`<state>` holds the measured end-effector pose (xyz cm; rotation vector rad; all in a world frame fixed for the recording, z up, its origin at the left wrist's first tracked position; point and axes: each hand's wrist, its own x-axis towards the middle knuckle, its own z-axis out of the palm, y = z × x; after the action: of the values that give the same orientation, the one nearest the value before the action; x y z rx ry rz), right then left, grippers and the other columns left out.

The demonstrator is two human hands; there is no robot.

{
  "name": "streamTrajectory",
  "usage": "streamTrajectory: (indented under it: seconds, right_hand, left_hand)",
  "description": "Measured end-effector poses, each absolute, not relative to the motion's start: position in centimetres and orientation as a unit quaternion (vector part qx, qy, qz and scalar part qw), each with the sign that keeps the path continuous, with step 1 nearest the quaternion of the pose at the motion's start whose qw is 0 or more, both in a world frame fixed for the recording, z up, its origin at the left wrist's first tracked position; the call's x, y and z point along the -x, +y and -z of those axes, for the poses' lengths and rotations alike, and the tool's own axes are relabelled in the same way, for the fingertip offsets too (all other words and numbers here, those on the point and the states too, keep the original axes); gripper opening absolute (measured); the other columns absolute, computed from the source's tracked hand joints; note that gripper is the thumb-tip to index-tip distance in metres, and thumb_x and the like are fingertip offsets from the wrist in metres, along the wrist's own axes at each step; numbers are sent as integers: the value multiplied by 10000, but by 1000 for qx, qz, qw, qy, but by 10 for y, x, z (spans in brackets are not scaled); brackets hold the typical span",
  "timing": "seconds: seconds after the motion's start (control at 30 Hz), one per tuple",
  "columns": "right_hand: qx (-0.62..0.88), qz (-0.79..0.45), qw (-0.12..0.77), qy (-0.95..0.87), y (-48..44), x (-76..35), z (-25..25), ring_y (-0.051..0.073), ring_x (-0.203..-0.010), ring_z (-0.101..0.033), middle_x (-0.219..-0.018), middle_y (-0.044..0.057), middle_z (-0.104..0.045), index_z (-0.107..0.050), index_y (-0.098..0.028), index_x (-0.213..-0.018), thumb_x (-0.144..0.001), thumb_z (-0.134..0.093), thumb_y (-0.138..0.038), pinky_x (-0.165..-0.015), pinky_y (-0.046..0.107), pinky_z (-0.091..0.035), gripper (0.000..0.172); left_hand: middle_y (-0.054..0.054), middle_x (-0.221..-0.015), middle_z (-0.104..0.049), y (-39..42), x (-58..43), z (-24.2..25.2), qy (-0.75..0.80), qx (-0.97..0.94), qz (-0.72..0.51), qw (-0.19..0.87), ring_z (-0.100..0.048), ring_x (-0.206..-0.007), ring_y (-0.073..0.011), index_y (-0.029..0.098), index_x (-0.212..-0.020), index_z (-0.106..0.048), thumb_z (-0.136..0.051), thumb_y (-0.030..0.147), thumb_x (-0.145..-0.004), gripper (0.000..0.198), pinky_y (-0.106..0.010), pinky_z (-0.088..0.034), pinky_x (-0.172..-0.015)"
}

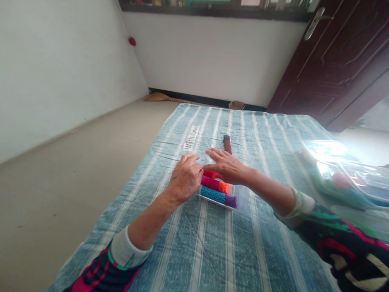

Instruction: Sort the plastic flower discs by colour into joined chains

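Note:
Short rolls with a bumpy, holed surface lie side by side in a shallow clear tray (216, 201) on the striped cloth. Nearest is a blue and purple roll (212, 194). Behind it are a magenta and orange roll (215, 184) and a red roll (209, 174), partly covered by my hands. My left hand (187, 177) is at the left ends of the rolls, its fingers bent and their tips hidden. Over the far side of the tray, my right hand (228, 165) has its fingers stretched out. Just beyond it lies a brown roll (227, 146) with a dark end.
A blue-green striped cloth (188, 243) covers the table. Clear plastic containers (343, 178), some with coloured contents, stand at the right edge. Past the table are a white wall (209, 56), a dark red door (331, 61) and cardboard (159, 97) on the floor.

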<state>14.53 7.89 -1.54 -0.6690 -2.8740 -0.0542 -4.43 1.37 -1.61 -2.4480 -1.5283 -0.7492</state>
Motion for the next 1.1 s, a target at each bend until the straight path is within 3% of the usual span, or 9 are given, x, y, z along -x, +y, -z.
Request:
streamTrajectory:
  seconds: [0.6,0.77,1.1]
  right_hand:
    - [209,5,96,-973,85,-136,21,310,-1239,-447,-1354,185,-448,-655,-211,-1146,-905,-566,-178,-912,447,-463,259]
    - [211,-4,88,-973,87,-134,20,277,-1120,-507,-1266,173,-497,-651,-180,-1088,-899,-577,-198,-856,419,-480,204]
    - [213,11,76,-974,88,-131,19,253,-1083,-514,-1204,141,-522,-626,-181,-1090,-918,-536,-212,-816,376,-486,196]
  left_hand:
    - [-177,-1125,-632,13,44,20,-521,821,227,56,-533,-1147,-305,126,-800,-664,-535,136,-828,132,-472,-504,-961]
    - [-133,-1109,-634,13,45,21,-514,822,234,65,-539,-1121,-284,162,-785,-646,-531,125,-817,125,-479,-505,-958]
    - [-169,-1117,-625,14,44,22,-511,826,230,55,-528,-1127,-296,137,-787,-652,-508,147,-838,153,-487,-488,-986]
